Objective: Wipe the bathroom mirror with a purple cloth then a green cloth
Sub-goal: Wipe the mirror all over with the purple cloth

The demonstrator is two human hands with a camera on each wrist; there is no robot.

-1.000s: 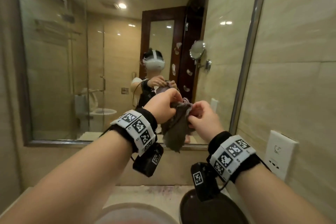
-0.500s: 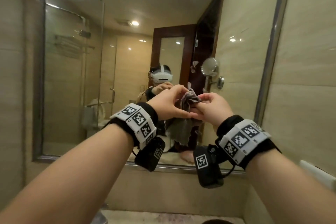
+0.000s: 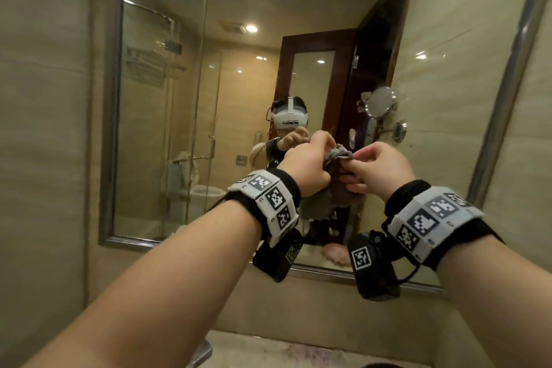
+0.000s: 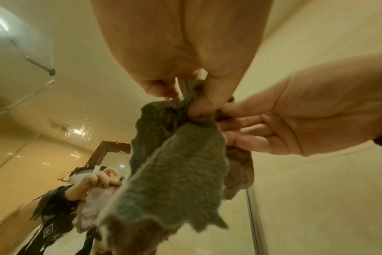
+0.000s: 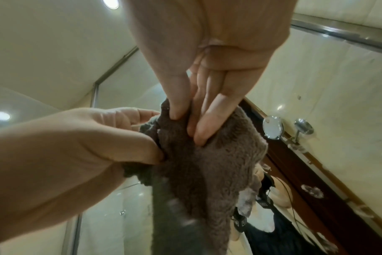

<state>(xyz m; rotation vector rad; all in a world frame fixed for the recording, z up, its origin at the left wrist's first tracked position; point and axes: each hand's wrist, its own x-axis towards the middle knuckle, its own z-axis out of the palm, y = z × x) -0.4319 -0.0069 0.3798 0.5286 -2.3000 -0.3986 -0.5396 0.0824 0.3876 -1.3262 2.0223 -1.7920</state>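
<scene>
A fuzzy grey-purple cloth [image 3: 317, 204] hangs in the air between both hands, close in front of the bathroom mirror [image 3: 167, 116]. My left hand [image 3: 307, 164] pinches the bunched top edge of the cloth. My right hand [image 3: 373, 170] pinches the same bunch from the right, its fingers curled into the fabric. In the left wrist view the left hand [image 4: 185, 93] holds a fold of the cloth [image 4: 175, 172] beside the right hand [image 4: 273, 124]. In the right wrist view the right hand [image 5: 185, 124] digs thumb and fingers into the cloth [image 5: 207, 172] next to the left hand [image 5: 87, 146]. No green cloth shows.
The mirror's metal frame [image 3: 328, 272] runs just below my wrists, above a stone countertop [image 3: 298, 349]. A tiled wall [image 3: 522, 158] stands close on the right. The reflection shows a round magnifying mirror [image 3: 380, 102], a glass shower and a dark door.
Both hands have risen with the cloth in front of the mirror glass, still gripping it. My view tilted up, so the basin and wall socket dropped out of sight.
</scene>
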